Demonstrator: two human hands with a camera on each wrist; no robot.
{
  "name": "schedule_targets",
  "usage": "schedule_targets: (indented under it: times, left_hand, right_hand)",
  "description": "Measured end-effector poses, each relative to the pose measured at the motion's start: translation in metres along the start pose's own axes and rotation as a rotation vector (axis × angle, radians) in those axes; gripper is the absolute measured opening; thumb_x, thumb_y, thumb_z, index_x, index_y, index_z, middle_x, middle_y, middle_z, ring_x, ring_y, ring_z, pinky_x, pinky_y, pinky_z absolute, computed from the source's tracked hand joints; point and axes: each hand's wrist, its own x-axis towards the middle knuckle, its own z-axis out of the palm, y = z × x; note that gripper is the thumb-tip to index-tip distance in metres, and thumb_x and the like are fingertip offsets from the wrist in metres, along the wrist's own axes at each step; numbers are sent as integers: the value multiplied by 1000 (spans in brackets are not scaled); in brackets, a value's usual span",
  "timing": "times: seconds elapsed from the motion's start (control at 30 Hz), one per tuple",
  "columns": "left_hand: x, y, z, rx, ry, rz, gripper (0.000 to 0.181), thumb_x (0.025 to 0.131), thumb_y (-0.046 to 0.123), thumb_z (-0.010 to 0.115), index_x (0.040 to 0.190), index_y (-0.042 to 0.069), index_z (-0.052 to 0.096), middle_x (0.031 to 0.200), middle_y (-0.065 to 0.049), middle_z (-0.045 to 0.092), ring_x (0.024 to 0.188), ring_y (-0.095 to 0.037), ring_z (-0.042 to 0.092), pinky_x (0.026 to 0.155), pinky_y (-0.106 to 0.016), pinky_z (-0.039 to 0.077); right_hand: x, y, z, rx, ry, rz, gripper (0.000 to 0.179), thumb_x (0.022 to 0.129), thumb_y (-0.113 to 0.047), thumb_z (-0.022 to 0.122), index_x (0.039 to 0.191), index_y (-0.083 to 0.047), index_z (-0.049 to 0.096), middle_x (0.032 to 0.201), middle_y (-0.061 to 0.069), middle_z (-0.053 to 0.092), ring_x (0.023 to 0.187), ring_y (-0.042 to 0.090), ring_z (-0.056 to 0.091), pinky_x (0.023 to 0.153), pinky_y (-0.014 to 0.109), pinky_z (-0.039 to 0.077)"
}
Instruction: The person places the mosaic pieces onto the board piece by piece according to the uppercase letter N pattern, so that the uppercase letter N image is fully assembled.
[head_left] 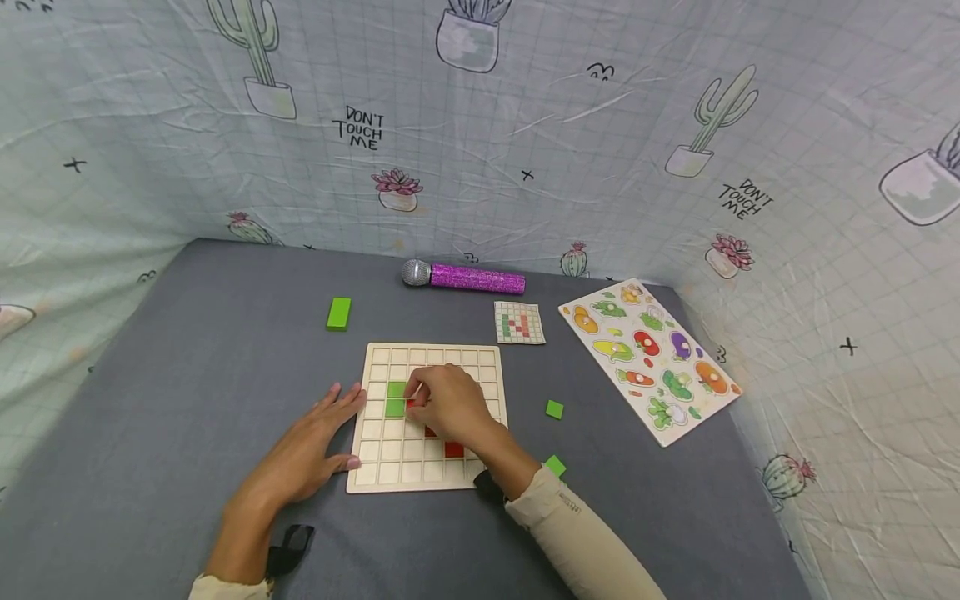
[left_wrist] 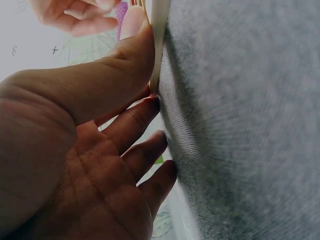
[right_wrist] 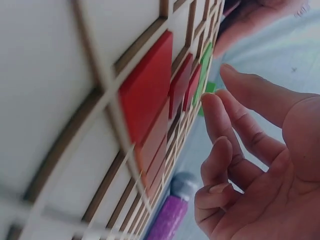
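Note:
A square wooden grid board [head_left: 390,473] lies on the grey cloth. My left hand [head_left: 307,450] rests at its left edge, thumb and fingertips touching the rim, fingers extended. Over the middle of the board is my right hand [head_left: 453,404], thumb and index finger bent toward each other with a gap between them. Nothing shows between these fingertips in the right wrist view. Two green tiles [head_left: 395,408] sit in cells left of the right hand. Red tiles [right_wrist: 150,85] run diagonally across the grid, with orange tiles [right_wrist: 155,132] beside them; the right hand partly hides these in the head view.
Behind the board lie a green block [head_left: 339,314], a purple glitter microphone [head_left: 476,279] and a small pattern card [head_left: 519,323]. To the right are a loose green tile [head_left: 554,409], another green tile [head_left: 555,466] by the right sleeve, and a vegetable puzzle board [head_left: 600,350].

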Motion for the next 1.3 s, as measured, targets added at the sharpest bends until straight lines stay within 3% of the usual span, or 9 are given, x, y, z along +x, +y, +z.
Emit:
schedule_targets:
  times: [0.3, 0.63, 1.0, 1.3]
  left_hand:
    - [0, 0, 0, -5, 0, -12, 96, 78, 13, 93, 161, 3, 45, 170, -19, 40, 160, -50, 28, 123, -72, 28]
    - [0, 1, 0, 1, 1, -13, 96, 77, 13, 93, 160, 2, 46, 170, -19, 39, 160, -50, 27, 123, -72, 28]
    - [0, -2, -1, -18, -13, -9, 96, 78, 11, 92, 161, 2, 44, 170, -20, 38, 160, -50, 25, 125, -71, 25]
    - [0, -2, -1, -8, -8, 0, 96, 78, 11, 92, 161, 2, 44, 170, -20, 38, 160, -50, 26, 124, -72, 26]
  right_hand:
    - [-23, 36, -20, 113, 83, 22, 17, 85, -18, 91, 98, -17, 79, 80, -6, 71, 78, 11, 63, 68, 27, 50]
    - [-51, 81, -47, 145, 142, 141, 24, 84, -15, 91, 105, -14, 80, 85, -3, 70, 68, 11, 58, 61, 29, 48]
    - [-74, 136, -68, 62, 152, 155, 35, 80, -13, 94, 111, -14, 79, 95, 1, 75, 74, 12, 57, 68, 26, 47]
    - [-87, 160, -80, -18, 182, 191, 36, 78, -6, 94, 110, -11, 79, 100, 6, 75, 76, 15, 58, 70, 30, 47]
